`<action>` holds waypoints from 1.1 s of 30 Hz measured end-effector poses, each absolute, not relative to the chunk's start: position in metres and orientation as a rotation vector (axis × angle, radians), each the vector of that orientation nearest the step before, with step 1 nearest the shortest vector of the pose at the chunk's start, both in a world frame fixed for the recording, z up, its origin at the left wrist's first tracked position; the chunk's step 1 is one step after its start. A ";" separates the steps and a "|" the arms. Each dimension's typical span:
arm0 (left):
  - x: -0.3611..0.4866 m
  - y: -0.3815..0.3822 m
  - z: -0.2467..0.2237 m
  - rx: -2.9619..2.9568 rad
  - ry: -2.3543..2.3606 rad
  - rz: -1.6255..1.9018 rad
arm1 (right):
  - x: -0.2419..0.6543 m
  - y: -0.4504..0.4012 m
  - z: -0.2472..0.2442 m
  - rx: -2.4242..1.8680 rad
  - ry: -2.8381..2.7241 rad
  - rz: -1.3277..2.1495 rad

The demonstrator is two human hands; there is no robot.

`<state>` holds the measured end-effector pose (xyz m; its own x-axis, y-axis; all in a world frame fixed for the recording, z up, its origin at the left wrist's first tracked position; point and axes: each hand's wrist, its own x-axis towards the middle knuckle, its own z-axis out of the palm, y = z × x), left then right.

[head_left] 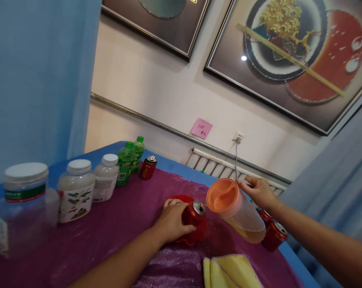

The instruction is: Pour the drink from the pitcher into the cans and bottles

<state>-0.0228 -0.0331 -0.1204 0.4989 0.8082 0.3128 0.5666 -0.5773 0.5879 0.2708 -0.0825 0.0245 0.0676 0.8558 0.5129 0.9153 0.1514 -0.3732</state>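
Observation:
My left hand [172, 222] is wrapped round a red drink can [194, 214] whose top shows an opening. The can stands in or on a red scalloped dish [183, 198]. To its right, my right hand [260, 193] grips a clear pitcher [243, 220] with an orange lid [223, 195]; its handle is mostly hidden by the fingers. The pitcher tilts leftward, its lid end close to the can's top. Yellowish liquid lies in the lower part of the pitcher. I cannot make out any stream of liquid between pitcher and can.
Clear jars with white lids [76, 192], green bottles [126, 164] and a red can [148, 168] line the left and back. Two more cans [275, 236] stand right of the pitcher. A folded yellow cloth [231, 272] lies in front on the purple plastic sheet [133, 224].

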 end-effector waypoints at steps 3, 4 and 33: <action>-0.023 -0.033 -0.121 2.338 1.128 0.808 | 0.269 -0.084 0.026 -1.714 -1.771 -0.113; -0.023 -0.033 -0.121 2.337 1.125 0.808 | 0.268 -0.084 0.026 -1.714 -1.770 -0.112; -0.022 -0.036 -0.118 2.335 1.136 0.804 | 0.270 -0.084 0.023 -1.705 -1.765 -0.054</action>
<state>-0.0220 -0.0356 -0.1183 0.4988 0.8078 0.3141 0.5649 -0.5779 0.5890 0.2702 -0.0839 0.0229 0.0822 0.8717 0.4830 0.8997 0.1436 -0.4123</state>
